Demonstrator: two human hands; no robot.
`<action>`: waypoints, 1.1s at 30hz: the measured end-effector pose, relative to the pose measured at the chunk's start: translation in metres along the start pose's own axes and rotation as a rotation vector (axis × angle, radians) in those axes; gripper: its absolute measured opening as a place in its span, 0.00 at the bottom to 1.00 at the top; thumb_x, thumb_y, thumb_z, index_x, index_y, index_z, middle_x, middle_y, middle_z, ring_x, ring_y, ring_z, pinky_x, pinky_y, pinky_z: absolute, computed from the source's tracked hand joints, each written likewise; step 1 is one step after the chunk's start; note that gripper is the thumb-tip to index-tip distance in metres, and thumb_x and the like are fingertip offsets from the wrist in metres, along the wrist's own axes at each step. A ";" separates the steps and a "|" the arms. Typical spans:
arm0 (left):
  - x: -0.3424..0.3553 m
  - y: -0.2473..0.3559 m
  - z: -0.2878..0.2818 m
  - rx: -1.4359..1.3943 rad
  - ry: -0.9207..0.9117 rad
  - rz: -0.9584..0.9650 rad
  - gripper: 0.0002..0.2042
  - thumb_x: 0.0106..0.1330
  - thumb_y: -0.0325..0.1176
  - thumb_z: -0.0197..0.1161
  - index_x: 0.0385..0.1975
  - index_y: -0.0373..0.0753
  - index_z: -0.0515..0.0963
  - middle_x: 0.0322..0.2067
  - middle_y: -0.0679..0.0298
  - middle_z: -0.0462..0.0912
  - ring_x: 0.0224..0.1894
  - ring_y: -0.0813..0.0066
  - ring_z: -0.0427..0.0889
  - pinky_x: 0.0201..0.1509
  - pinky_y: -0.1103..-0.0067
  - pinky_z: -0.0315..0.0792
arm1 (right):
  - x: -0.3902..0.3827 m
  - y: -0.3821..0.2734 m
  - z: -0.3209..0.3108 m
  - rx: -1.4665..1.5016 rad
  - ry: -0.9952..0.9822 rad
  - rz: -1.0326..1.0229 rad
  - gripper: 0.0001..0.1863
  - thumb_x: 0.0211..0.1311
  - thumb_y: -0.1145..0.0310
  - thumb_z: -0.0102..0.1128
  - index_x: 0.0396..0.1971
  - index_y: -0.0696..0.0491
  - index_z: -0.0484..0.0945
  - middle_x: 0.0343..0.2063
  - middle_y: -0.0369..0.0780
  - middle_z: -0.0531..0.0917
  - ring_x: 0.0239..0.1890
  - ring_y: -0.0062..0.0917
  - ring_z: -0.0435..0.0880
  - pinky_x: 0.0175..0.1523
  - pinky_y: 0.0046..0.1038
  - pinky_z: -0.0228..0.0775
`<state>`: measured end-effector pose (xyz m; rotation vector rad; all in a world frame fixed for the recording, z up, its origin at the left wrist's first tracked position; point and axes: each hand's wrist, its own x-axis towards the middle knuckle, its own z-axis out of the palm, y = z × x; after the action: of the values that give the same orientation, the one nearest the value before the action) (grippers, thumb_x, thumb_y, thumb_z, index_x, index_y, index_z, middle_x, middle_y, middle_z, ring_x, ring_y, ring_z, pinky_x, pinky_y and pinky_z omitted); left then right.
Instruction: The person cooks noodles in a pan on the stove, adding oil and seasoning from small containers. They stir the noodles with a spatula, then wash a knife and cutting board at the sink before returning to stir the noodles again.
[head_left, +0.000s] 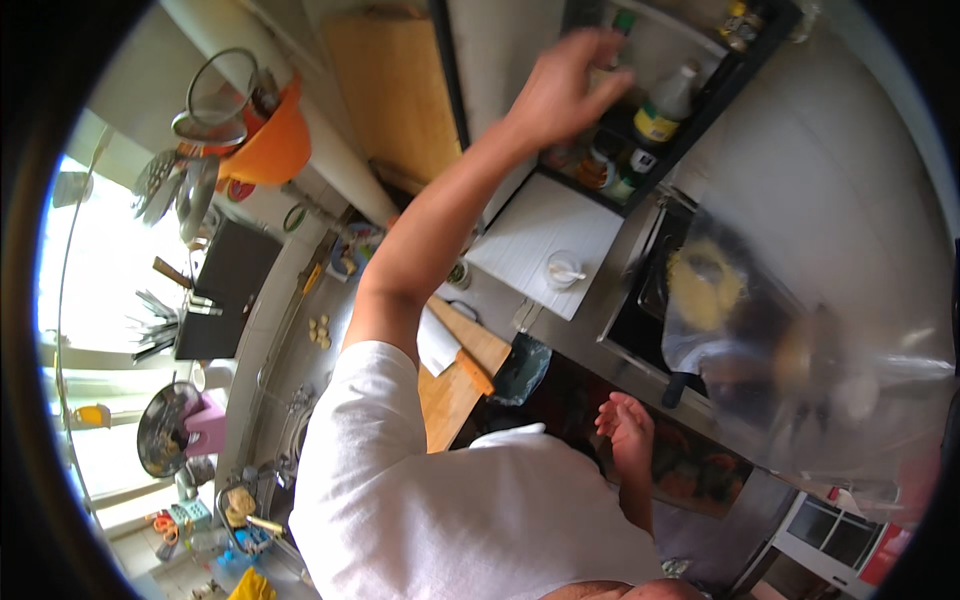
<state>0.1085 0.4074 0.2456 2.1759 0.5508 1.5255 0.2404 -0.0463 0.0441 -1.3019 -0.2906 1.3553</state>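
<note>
My left arm stretches up to a shelf unit, and my left hand (575,88) is at its opening, slightly blurred. Its thumb stands apart from the fingers, and I see nothing held. Right beside the fingers is a green-capped bottle (623,22), partly covered by the hand. A clear bottle with a yellow label (662,108) stands farther right on the shelf. My right hand (628,425) hovers low in front of my body, empty, its fingers loosely bent and apart. Below the shelf, a small clear bowl (564,269) with a white spoon-like piece sits on a white surface (535,225).
A cleaver (438,345) with an orange handle lies on a wooden board (450,405) beside a dark green dish (522,368). Clear plastic sheeting (800,380) hangs at right, before a pan of yellow food (703,285). An orange basket (270,140) of utensils hangs at upper left.
</note>
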 end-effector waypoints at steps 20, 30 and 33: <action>-0.431 -0.080 -0.184 0.743 -0.134 -1.046 0.22 0.62 0.30 0.63 0.58 0.37 0.75 0.54 0.50 0.80 0.58 0.48 0.78 0.61 0.61 0.74 | 0.223 0.135 0.187 -0.954 -0.390 -0.444 0.43 0.51 0.66 0.79 0.65 0.59 0.65 0.56 0.50 0.78 0.53 0.36 0.80 0.58 0.38 0.74; -0.473 -0.016 -0.218 0.675 -0.114 -1.102 0.20 0.64 0.30 0.65 0.57 0.36 0.77 0.53 0.50 0.82 0.58 0.49 0.79 0.61 0.62 0.74 | 0.295 0.176 0.253 -0.966 -0.314 -0.673 0.43 0.43 0.64 0.81 0.62 0.55 0.69 0.55 0.49 0.80 0.57 0.47 0.77 0.63 0.47 0.69; -0.500 0.000 -0.211 0.633 -0.079 -1.158 0.19 0.64 0.30 0.66 0.55 0.36 0.78 0.53 0.49 0.83 0.57 0.48 0.79 0.61 0.62 0.75 | 0.266 0.160 0.245 -0.768 -0.328 -0.541 0.37 0.49 0.64 0.78 0.59 0.55 0.71 0.52 0.47 0.82 0.56 0.41 0.80 0.61 0.42 0.71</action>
<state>-0.2495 0.1596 -0.0781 1.6270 2.0020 0.6364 0.0394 0.2460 -0.1306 -1.4439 -1.3905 0.9971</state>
